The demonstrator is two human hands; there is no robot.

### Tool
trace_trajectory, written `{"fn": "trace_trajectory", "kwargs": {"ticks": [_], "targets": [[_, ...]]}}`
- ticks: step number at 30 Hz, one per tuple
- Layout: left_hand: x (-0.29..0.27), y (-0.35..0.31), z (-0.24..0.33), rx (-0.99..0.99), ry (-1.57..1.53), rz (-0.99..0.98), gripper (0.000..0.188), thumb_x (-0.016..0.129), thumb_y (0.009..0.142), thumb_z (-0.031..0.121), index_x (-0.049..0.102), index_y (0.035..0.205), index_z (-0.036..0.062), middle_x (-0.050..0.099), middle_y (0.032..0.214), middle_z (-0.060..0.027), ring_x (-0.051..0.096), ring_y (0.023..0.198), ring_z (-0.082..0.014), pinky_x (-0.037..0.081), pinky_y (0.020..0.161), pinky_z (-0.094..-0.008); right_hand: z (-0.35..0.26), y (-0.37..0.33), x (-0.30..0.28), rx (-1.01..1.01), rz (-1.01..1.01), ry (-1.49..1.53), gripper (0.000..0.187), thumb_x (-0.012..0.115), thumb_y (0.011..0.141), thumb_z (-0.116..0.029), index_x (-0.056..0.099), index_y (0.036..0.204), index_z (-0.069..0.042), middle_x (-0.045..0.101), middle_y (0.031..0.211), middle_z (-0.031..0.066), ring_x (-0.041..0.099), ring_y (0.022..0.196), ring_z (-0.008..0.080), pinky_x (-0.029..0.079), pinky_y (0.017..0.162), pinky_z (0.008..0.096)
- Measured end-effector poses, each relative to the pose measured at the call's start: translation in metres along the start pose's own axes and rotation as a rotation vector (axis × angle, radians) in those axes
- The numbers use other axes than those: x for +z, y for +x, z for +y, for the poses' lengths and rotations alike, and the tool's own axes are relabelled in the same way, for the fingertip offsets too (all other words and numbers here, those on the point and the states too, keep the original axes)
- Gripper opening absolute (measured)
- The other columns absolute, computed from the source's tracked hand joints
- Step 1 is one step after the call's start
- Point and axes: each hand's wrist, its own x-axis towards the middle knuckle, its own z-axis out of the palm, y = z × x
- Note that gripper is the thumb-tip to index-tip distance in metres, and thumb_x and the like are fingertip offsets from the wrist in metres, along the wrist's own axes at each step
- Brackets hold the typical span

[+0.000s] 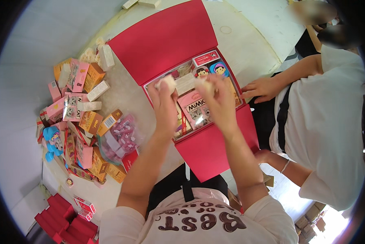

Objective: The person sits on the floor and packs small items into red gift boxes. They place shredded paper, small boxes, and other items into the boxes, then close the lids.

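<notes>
A large red gift box [166,40] lies open in front of me, its flaps spread to the far and near sides. Over its left part, my left hand [165,107] is closed on a pale cream wad [166,84], apparently shredded filler. My right hand [220,101] pinches a second pale wad [204,87], slightly blurred, over the box's right part. Between the hands sit a pale oblong block [185,83] and a pink carton with cat pictures [196,109]. Behind the right hand are a blue cartoon-face item [219,69] and a red-and-white packet [204,58].
Left on the table are a heap of pink cartons [77,75] and orange cartons [91,122], a bag of pink packets [123,134] and cream shredded filler [92,56]. At the right, a co-worker's hand [261,88] touches the box edge. Folded red boxes [64,215] stand lower left.
</notes>
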Motion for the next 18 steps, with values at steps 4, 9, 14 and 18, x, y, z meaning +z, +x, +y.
{"fn": "trace_trajectory", "kwargs": {"ticks": [4,9,14,18], "targets": [[0.006,0.043,0.015,0.392,0.825,-0.264,0.024,0.057,0.082,0.007,0.053,0.105,0.0018,0.052,0.096,-0.0115,0.054,0.090,-0.0231,0.045,0.079,-0.0314,0.021,0.050,0.003,-0.062,-0.053,-0.223,0.021,0.066,0.074,-0.008,0.061,0.093,-0.001,0.055,0.095,0.0137,0.054,0.091,0.0296,0.045,0.077,0.0354],[0.000,0.070,-0.008,0.647,1.095,-0.393,0.031,0.066,0.071,0.004,0.058,0.101,0.0019,0.055,0.097,-0.0124,0.056,0.090,-0.0278,0.047,0.077,-0.0354,0.038,0.071,0.021,-0.372,-0.203,-0.396,0.021,0.066,0.070,-0.003,0.062,0.091,-0.002,0.056,0.094,0.0135,0.054,0.089,0.0305,0.046,0.077,0.0372],[0.000,0.064,-0.019,0.707,1.236,-0.334,0.031,0.068,0.068,0.008,0.058,0.097,0.0034,0.058,0.096,-0.0119,0.056,0.090,-0.0304,0.047,0.077,-0.0371,0.041,0.080,0.029,-0.464,-0.281,-0.550,0.025,0.065,0.066,0.000,0.062,0.091,-0.003,0.057,0.092,0.0122,0.053,0.092,0.0301,0.045,0.079,0.0378],[-0.006,0.060,-0.029,0.702,1.221,-0.247,0.027,0.068,0.070,0.011,0.059,0.095,0.0040,0.060,0.092,-0.0098,0.058,0.084,-0.0286,0.047,0.075,-0.0371,0.038,0.079,0.033,-0.488,-0.308,-0.540,0.028,0.066,0.064,0.000,0.061,0.091,-0.004,0.057,0.092,0.0111,0.053,0.092,0.0300,0.045,0.079,0.0379]]}}
